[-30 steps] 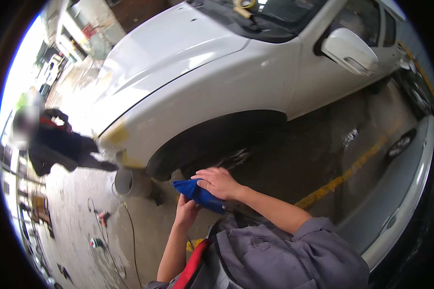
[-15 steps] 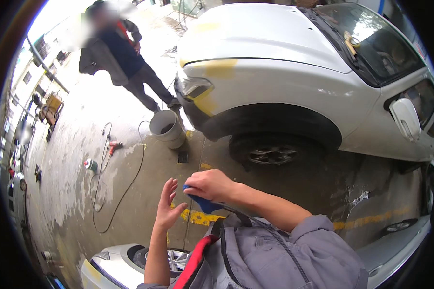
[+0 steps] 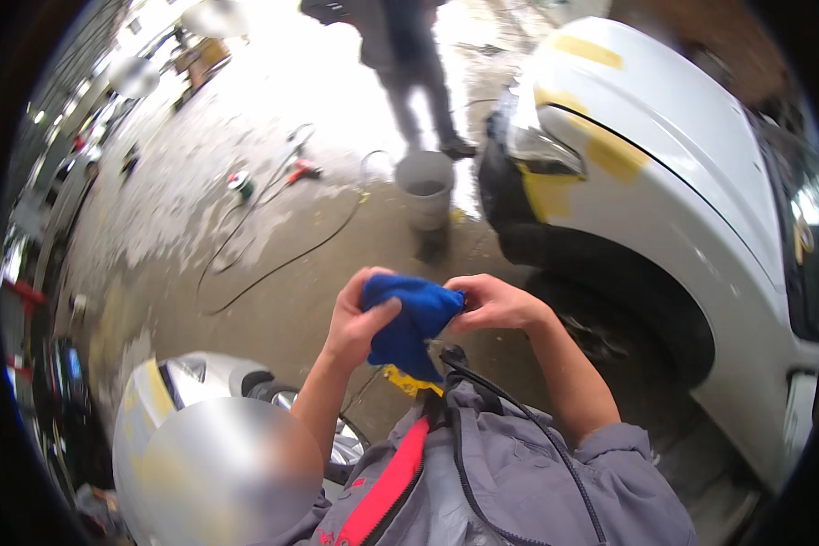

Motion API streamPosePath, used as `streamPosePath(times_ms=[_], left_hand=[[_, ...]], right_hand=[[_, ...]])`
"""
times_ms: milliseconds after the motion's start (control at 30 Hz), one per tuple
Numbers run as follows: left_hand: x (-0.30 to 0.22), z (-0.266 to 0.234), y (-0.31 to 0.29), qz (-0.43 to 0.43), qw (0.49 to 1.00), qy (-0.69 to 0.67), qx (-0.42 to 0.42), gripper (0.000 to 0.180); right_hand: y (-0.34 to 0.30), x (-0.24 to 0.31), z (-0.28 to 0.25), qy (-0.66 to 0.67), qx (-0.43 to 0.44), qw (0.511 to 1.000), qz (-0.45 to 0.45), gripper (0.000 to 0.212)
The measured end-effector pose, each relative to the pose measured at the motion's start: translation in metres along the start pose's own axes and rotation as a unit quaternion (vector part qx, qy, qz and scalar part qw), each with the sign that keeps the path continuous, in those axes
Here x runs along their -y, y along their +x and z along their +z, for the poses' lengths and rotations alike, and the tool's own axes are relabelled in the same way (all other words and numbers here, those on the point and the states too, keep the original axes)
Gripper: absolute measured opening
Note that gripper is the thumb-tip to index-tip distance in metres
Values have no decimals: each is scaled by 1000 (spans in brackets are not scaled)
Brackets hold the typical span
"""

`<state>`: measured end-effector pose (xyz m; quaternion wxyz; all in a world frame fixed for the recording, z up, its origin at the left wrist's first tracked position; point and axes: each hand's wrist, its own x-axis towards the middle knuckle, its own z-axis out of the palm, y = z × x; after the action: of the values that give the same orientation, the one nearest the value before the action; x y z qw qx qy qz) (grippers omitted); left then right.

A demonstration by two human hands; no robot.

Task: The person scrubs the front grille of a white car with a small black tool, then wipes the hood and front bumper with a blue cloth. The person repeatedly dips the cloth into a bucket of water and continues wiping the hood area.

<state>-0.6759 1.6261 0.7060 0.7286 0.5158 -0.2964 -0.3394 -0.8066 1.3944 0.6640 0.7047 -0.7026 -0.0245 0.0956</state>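
A blue cloth point(image 3: 413, 318) is stretched between my two hands in front of my chest. My left hand point(image 3: 359, 318) grips its left side, with the thumb lying over the front. At the cloth's right corner, my right hand point(image 3: 491, 303) pinches it between thumb and fingers. Part of the cloth hangs below my hands in a loose point. The fingers of my left hand behind the cloth are hidden.
A white car point(image 3: 646, 200) with yellow patches stands at right. Ahead are a grey bucket point(image 3: 425, 196) and a person point(image 3: 414, 73). A red power tool point(image 3: 305, 170), a black cable point(image 3: 314, 247) and a green can point(image 3: 240, 185) lie left. Another car point(image 3: 136, 400) is lower left.
My left hand, empty and spread before, now holds the blue cloth together with my right hand. The cloth has been opened out wider. My view has turned left.
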Motion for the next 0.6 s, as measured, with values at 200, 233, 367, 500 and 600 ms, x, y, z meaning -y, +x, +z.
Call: streamPosePath(times_ms=[200,233,367,500,600], left_hand=[[-57,-54,34,66,992,1,-109,25],[-61,-63,36,73,990,6,-117,24],[-74,-103,43,86,981,56,-162,22],[-97,-141,32,62,950,197,-235,21],[-98,-166,26,34,915,295,-273,17]], right_hand=[[130,16,-2,87,54,988,-120,75],[147,24,-2,105,91,988,-69,76],[221,18,-17,7,118,984,-134,38],[261,38,-33,79,23,980,-182,28],[277,63,-35,157,55,980,-112,30]])
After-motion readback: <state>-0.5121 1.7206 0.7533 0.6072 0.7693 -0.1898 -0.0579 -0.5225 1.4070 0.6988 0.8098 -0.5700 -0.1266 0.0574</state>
